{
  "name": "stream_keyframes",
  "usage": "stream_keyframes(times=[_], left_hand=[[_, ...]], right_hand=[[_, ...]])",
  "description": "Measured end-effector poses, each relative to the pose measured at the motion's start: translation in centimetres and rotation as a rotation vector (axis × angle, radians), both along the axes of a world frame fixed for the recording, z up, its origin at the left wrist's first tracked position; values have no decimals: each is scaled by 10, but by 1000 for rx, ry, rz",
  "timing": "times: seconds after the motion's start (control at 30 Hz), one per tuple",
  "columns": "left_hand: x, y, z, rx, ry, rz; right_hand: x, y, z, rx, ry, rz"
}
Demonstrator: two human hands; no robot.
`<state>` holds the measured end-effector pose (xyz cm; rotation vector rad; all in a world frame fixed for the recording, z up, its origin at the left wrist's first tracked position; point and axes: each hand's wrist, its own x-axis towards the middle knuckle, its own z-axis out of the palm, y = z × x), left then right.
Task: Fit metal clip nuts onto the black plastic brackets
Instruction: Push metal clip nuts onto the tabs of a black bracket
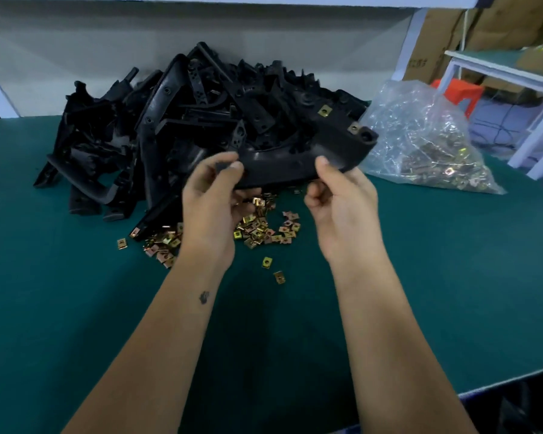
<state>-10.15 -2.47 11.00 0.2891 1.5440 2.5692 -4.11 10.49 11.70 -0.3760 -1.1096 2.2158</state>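
1. Two hands hold one black bracket (298,166) up in the air, above the green counter (76,292).
2. The left hand (213,202) grips the bracket's left end. Its thumb is on top and its fingers (248,195) curl under.
3. The right hand (339,202) grips the bracket nearer its right end. Its thumb presses on the front and its other fingers curl below.
4. Two gold clip nuts (323,111) sit on the far right part of the bracket.
5. Behind the hands is a big pile of brackets (170,120) on the counter.
6. Loose nuts (264,228) lie on the counter under the hands, just in front of the pile. A few lie apart, closer to the person.
7. A clear bag (427,142) full of nuts rests on the counter to the right, just beside the pile.
8. Past the counter on the right are a white frame (499,70), an orange stool (458,92) and brown boxes (496,26).
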Motion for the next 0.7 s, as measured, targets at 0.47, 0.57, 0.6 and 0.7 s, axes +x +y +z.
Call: stream_keyframes(times=[0.47, 0.57, 0.6, 0.7], left_hand=[[263, 216, -26, -298, 211, -657], [293, 230, -58, -449, 288, -957], [296, 233, -68, -514, 288, -1060], [290, 238, -90, -677, 320, -1192]], right_hand=[[248, 147, -39, -166, -219, -986], [303, 162, -69, -246, -270, -1132], [319, 166, -80, -260, -313, -1164], [357, 178, -106, -374, -449, -1281]])
